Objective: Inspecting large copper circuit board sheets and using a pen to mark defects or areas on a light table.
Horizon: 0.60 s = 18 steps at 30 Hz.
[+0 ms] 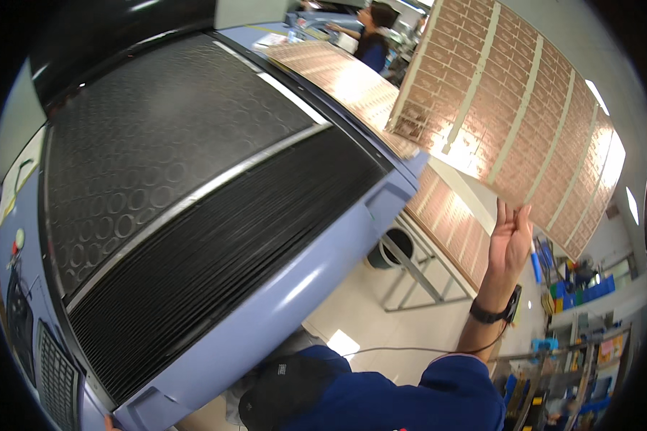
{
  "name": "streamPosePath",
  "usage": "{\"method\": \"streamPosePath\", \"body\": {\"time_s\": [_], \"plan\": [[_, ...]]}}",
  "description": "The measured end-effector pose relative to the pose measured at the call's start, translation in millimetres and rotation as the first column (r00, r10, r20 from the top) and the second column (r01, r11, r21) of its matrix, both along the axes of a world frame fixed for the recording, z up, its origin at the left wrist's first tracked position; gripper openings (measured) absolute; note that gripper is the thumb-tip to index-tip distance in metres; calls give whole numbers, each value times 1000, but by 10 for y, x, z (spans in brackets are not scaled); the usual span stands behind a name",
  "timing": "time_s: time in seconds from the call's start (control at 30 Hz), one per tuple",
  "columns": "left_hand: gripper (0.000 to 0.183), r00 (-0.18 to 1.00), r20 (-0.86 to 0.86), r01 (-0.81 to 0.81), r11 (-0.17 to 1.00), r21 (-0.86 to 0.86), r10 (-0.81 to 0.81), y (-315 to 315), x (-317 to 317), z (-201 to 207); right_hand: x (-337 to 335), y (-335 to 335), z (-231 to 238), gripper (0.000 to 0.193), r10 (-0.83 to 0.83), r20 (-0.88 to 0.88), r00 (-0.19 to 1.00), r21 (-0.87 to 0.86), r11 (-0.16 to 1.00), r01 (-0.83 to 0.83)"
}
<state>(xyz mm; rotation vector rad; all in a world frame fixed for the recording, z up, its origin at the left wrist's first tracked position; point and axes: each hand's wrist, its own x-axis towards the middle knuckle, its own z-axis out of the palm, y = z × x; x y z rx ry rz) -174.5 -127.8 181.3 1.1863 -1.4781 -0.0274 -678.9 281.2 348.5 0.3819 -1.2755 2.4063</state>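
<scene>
- Presently holds a large copper-patterned panel [514, 108] by its lower edge with the right hand [509, 241], in a narrow grip, seemingly pinched by the fingers only.
- To be found at upper right, raised and tilted in the air, to the right of the blue-grey machine [266, 305].
- Cannot tell the grip of the left hand [109, 423], from only a bit of finger visible at the lower left, by the corner of the machine.
- Could slip or swing downward, because of so wide a surface and visible support at one edge only.
- Could bend near the fingers, from own weight on such a small hold.
- Could scrape the lower panel [446, 215] on the desk [442, 253], or the farther panel [331, 66] behind the machine, by a corner dropped too early; cannot judge the gaps from this angle.
- Could pull or snag the thin cable [410, 350] near the dark wristband [487, 314], by turning too quickly.
- Could misjudge the panel's edges, because of bright reflections.
</scene>
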Motion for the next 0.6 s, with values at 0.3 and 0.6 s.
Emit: {"method": "streamPosePath", "body": {"time_s": [0.3,0.6], "plan": [[31,971,-230,83,996,45,-70,-101,200,-321,272,-1425,-28,27,428,-79,900,3,903,-429],[35,994,-57,-104,970,-218,94,-9,-48,-132,1011,-2768,-396,22,811,86,578,-285,576,-766]]}}
